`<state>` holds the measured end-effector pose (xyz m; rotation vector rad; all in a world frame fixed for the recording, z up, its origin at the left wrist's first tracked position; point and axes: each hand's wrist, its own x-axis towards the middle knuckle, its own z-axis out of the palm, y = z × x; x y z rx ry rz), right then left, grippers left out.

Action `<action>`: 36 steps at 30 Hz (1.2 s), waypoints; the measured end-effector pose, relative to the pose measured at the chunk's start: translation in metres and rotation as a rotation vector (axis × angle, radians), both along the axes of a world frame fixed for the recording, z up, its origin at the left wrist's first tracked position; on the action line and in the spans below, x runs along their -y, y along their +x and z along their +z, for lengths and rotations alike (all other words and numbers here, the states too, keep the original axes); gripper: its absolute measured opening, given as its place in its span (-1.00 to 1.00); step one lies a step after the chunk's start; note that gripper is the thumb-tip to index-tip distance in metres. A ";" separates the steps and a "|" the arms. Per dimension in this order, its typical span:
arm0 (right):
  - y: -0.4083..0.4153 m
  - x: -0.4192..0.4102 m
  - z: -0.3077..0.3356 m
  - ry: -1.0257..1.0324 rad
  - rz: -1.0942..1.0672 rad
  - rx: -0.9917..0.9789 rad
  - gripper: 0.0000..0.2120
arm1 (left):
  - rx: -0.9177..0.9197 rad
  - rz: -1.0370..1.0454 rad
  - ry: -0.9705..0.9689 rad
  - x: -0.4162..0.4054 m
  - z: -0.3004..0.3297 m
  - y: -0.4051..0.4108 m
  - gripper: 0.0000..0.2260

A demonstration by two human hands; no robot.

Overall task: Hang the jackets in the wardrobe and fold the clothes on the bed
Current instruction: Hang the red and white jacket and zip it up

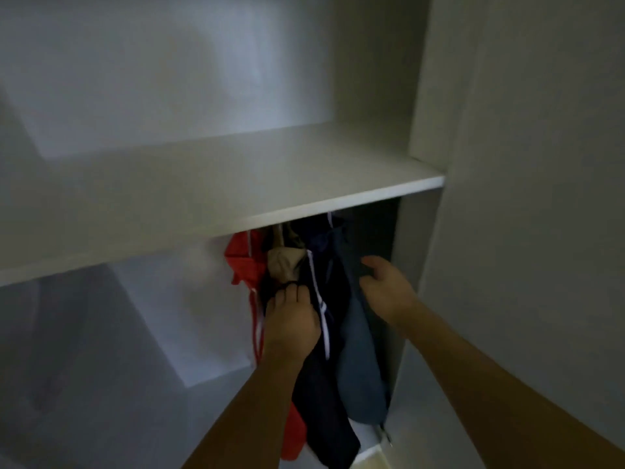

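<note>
Inside the white wardrobe (507, 164), several jackets hang close together under a shelf (220, 191). A red jacket (245, 262) is leftmost, then a beige one (284, 265), a dark navy jacket (324, 384) with a white stripe, and a blue-grey jacket (362, 360) at the right. My left hand (292, 321) grips the dark fabric at the navy jacket's front edge, fingers curled. My right hand (387, 289) holds the upper edge of the blue-grey jacket, thumb over the cloth. The rail and hangers are hidden by the shelf.
The wardrobe's right side panel (411, 265) stands close beside my right hand. A white back wall (169, 316) and open hanging space lie left of the jackets. The wardrobe floor (372, 451) shows below the hems. The picture is dim.
</note>
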<state>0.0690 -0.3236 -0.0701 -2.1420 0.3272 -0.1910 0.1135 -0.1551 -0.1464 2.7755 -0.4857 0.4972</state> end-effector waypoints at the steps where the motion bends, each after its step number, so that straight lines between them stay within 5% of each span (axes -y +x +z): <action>1: -0.019 0.008 -0.001 -0.060 -0.043 -0.014 -0.59 | 0.013 -0.070 0.017 0.006 -0.003 -0.008 -0.72; 10: -0.227 0.049 -0.035 -0.207 -0.312 -0.176 -0.50 | -0.054 -0.593 -0.007 0.100 -0.004 -0.141 -0.67; 19: -0.529 0.102 -0.055 -0.315 -0.608 -0.289 -0.52 | 0.032 -1.098 0.005 0.204 -0.007 -0.384 -0.69; 26: -0.801 0.143 -0.059 -0.274 -0.902 -0.378 -0.51 | 0.056 -1.316 0.048 0.274 -0.006 -0.620 -0.65; 36: -1.067 0.146 -0.090 -0.146 -1.163 -0.497 -0.51 | -0.041 -1.527 0.134 0.345 -0.038 -0.889 -0.63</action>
